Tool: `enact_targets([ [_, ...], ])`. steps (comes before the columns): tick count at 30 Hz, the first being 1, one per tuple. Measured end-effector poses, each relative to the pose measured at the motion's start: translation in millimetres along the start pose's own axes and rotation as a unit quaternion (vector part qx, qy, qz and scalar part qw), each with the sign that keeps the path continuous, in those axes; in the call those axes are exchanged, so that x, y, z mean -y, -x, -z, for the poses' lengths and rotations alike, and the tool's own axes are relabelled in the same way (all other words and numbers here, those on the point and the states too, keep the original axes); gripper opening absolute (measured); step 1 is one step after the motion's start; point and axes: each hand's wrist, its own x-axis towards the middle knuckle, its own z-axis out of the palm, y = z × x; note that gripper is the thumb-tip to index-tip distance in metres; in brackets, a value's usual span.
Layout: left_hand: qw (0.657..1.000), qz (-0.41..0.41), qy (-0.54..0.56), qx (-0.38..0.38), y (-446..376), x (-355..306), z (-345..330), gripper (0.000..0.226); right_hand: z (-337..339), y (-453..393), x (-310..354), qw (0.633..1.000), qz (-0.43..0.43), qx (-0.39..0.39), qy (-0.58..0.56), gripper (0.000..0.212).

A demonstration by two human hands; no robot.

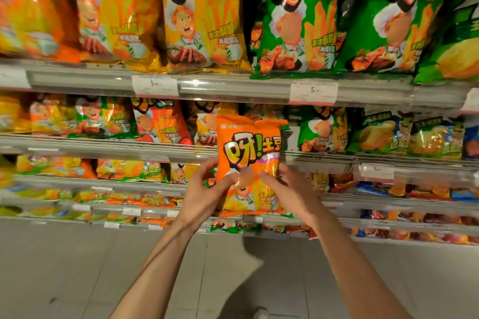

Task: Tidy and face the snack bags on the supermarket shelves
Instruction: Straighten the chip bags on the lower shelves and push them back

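Both hands are holding 1 orange snack bag upright in front of the shelves, its printed face turned toward the person, likely so it can be faced before going back on a shelf. The left hand is pinching the bag's left edge, thumb on the front and fingers curling behind; the right hand is gripping the right edge the same way. The bag is hanging clear of the shelf rail, in front of a gap in the row between an orange-red bag and a green bag. That gap is looking narrow, so neighbouring bags may be getting nudged.
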Motion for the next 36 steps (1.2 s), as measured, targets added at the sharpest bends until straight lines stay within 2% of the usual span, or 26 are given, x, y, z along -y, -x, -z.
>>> enact_targets([
  [4,1.000,-0.002,0.028,0.004,22.2,6.6,56.0,0.045,-55.1,18.6,26.8,1.000,0.018,0.003,0.005,0.025],
  [6,0.999,-0.002,0.040,0.009,32.2,8.8,89.4,0.046,-86.3,24.5,40.0,0.999,0.036,-0.004,0.009,0.018],
  [10,0.998,-0.012,0.065,0.006,49.8,15.8,170.6,0.048,-163.5,34.2,72.7,0.998,0.054,-0.001,0.010,0.021],
  [13,0.996,-0.018,0.077,-0.033,57.4,24.2,231.0,0.043,-223.5,35.2,100.0,0.996,0.078,0.025,0.037,0.030],
  [16,0.993,-0.023,0.089,-0.072,61.4,32.4,287.4,0.043,-275.9,36.0,128.2,0.993,0.088,0.056,0.051,0.023],
  [18,0.990,-0.030,0.097,-0.093,60.6,37.3,320.9,0.041,-305.1,31.3,142.9,0.993,0.084,0.069,0.046,0.043],
  [19,0.989,-0.033,0.100,-0.105,58.6,39.8,336.0,0.039,-317.4,28.3,151.3,0.994,0.073,0.069,0.033,0.043],
  [21,0.986,-0.036,0.105,-0.127,52.8,44.3,362.5,0.038,-336.8,21.0,167.2,0.995,0.064,0.076,0.022,0.035],
  [25,0.981,-0.025,0.110,-0.158,35.5,53.6,406.4,0.042,-360.1,-2.8,183.6,0.996,0.060,0.054,0.022,0.048],
  [26,0.980,-0.022,0.112,-0.163,30.3,55.9,416.1,0.043,-363.4,-10.3,184.4,0.996,0.070,0.049,0.027,0.046],
  [29,0.977,-0.014,0.108,-0.184,11.0,63.5,441.9,0.045,-369.6,-39.3,185.3,0.992,0.102,0.028,0.069,0.011],
  [30,0.976,-0.015,0.101,-0.190,4.0,65.2,448.9,0.044,-370.6,-49.8,184.4,0.990,0.113,0.013,0.081,0.011],
  [32,0.975,-0.013,0.089,-0.202,-11.2,67.3,459.8,0.039,-372.8,-68.6,185.4,0.982,0.147,-0.024,0.117,0.032],
  [34,0.976,-0.007,0.068,-0.207,-26.3,70.4,466.3,0.035,-372.9,-90.5,181.1,0.975,0.168,-0.055,0.138,0.031],
  [36,0.977,-0.011,0.050,-0.205,-43.4,71.9,470.7,0.036,-373.8,-111.1,176.3,0.981,0.128,-0.093,0.115,0.032],
])
